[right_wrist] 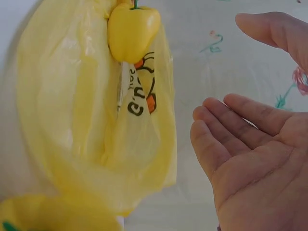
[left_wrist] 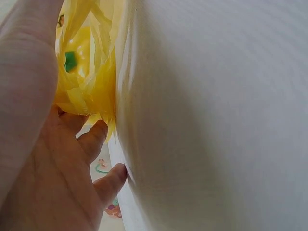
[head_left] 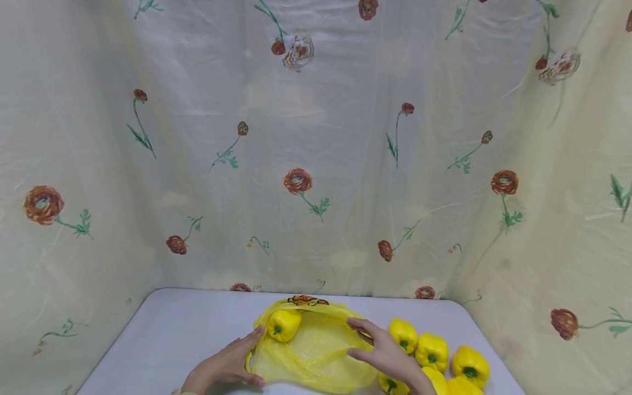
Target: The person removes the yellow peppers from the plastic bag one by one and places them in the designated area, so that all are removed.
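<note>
A yellow plastic bag with printed lettering lies spread with its mouth open on the white table. One yellow bell pepper with a green stem sits inside its mouth, at the left. My left hand is at the bag's left edge, thumb and fingers spread apart, fingertips right at the plastic. In the left wrist view, its fingers reach beside the gathered plastic, low over the table. Over the bag's right side, my right hand has thumb and fingers apart; its palm shows bare in the right wrist view.
Several more yellow bell peppers stand grouped on the table's right side, some partly behind the right forearm. The white table extends to the left of the bag. A flower-printed curtain surrounds its back and sides.
</note>
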`<action>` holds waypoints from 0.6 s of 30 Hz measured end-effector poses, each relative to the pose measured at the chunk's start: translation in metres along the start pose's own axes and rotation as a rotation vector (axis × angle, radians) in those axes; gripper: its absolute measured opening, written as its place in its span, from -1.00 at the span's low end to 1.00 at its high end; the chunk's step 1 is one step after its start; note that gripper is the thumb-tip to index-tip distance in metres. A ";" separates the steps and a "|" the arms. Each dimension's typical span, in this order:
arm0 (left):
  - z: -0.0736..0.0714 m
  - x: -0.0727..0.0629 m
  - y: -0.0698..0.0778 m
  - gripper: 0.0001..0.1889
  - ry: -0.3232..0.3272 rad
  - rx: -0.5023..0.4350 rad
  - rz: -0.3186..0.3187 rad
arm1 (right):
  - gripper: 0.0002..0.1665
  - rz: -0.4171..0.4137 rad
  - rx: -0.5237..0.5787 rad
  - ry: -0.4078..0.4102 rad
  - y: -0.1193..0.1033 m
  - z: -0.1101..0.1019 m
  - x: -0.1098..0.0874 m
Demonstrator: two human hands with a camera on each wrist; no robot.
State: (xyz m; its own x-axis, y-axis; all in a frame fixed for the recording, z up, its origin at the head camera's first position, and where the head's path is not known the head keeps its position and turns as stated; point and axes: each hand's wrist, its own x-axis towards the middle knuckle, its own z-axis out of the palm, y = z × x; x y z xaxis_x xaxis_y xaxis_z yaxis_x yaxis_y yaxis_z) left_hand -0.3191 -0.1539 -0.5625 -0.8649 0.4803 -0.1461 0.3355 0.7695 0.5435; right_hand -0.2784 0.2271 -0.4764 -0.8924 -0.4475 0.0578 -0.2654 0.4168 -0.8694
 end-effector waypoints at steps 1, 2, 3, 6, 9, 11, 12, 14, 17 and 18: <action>0.000 0.000 0.000 0.28 0.001 0.001 -0.002 | -0.20 -0.004 -0.007 0.005 -0.001 0.001 0.002; 0.000 0.001 0.000 0.28 0.002 0.002 -0.003 | -0.21 -0.010 -0.017 0.013 -0.002 0.003 0.004; 0.000 0.001 0.000 0.28 0.001 0.002 -0.006 | -0.21 -0.018 -0.024 0.020 -0.003 0.005 0.006; 0.001 0.002 0.000 0.28 -0.005 -0.002 -0.010 | -0.23 -0.039 -0.032 0.029 -0.005 0.009 0.013; 0.001 0.002 -0.001 0.28 -0.011 -0.005 -0.011 | -0.23 -0.044 -0.028 0.021 -0.004 0.014 0.020; 0.001 0.002 -0.001 0.28 -0.012 -0.005 -0.014 | -0.23 -0.045 -0.035 0.019 -0.003 0.017 0.026; 0.001 0.002 -0.001 0.28 -0.011 -0.003 -0.012 | -0.21 -0.049 -0.038 0.018 -0.003 0.019 0.029; 0.000 0.001 0.000 0.28 -0.006 0.002 -0.005 | -0.19 -0.059 -0.033 0.017 -0.003 0.022 0.035; -0.001 0.001 0.000 0.27 -0.001 0.005 0.004 | -0.14 -0.068 -0.019 0.013 -0.005 0.026 0.043; -0.001 0.000 0.000 0.27 0.000 0.003 0.005 | -0.13 -0.070 -0.008 0.009 -0.007 0.027 0.045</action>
State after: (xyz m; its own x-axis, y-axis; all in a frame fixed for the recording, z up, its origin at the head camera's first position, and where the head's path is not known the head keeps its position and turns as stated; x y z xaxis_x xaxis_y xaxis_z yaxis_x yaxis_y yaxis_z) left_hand -0.3195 -0.1539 -0.5619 -0.8630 0.4844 -0.1437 0.3410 0.7681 0.5419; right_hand -0.3069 0.1825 -0.4816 -0.8747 -0.4687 0.1233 -0.3306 0.3910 -0.8590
